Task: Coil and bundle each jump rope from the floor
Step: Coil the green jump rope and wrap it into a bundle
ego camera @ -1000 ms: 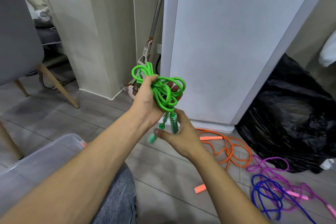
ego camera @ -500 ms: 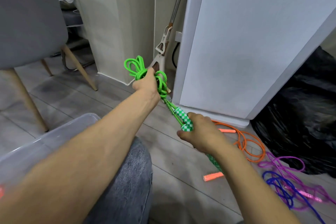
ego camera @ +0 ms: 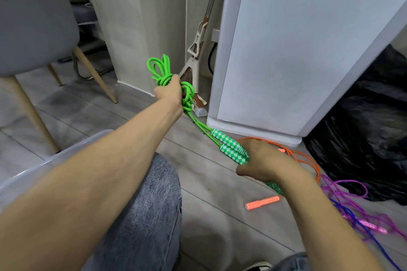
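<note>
The green rope is off the floor, in the middle of the frame. Its coil is bunched in the left hand, with loops sticking out above and below the fist. A short doubled stretch runs down and right, drawn straight, to the two checkered handles in the right hand. The left hand is closed round the coil, though its fingertips are hidden behind it. The right hand's fingers are wrapped round both handles together.

The rope looks like braided cord: light, soft and limp. Its weave should have enough grip to hold a wrap, but loose loops would likely slide apart if the fist eased. The handles are the only stiff parts and the sure place to hold. The coil wants gripping across its waist, where the loops cross. What look like small springs sit where cord meets handle, so I judge hard pulling there unwise.

The floor is smooth grey plank. At lower right lie an orange rope, a purple rope and a blue rope, the last two tangled, all uncoiled. A black bag sits at right and a white cabinet at upper right, with a mop beside it. A chair is at upper left and a clear bin at lower left
</note>
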